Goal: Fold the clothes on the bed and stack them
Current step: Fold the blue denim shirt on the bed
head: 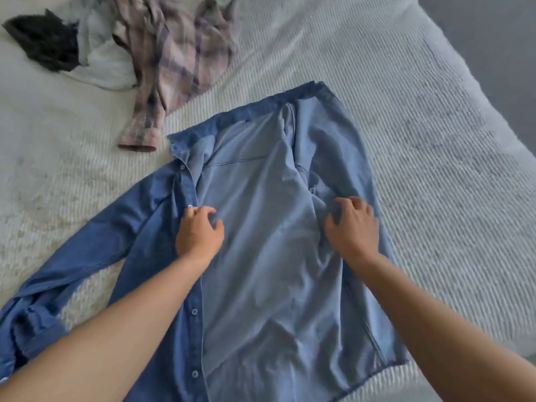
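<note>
A blue denim shirt [261,227] lies spread open on the bed, its paler inside facing up and its collar pointing away from me. One long sleeve [72,271] stretches out to the lower left. My left hand [200,232] pinches the button placket on the shirt's left side. My right hand [352,224] grips a bunch of fabric near the right armhole, where the front panel is turned inward. A pink plaid shirt [179,62] lies crumpled at the upper left, beside a white garment [107,65] and a dark garment [43,39].
The bed is covered by a ribbed white spread [420,140]. Its right edge [499,91] runs diagonally at the upper right, with grey floor beyond. The unfolded pile sits at the far left.
</note>
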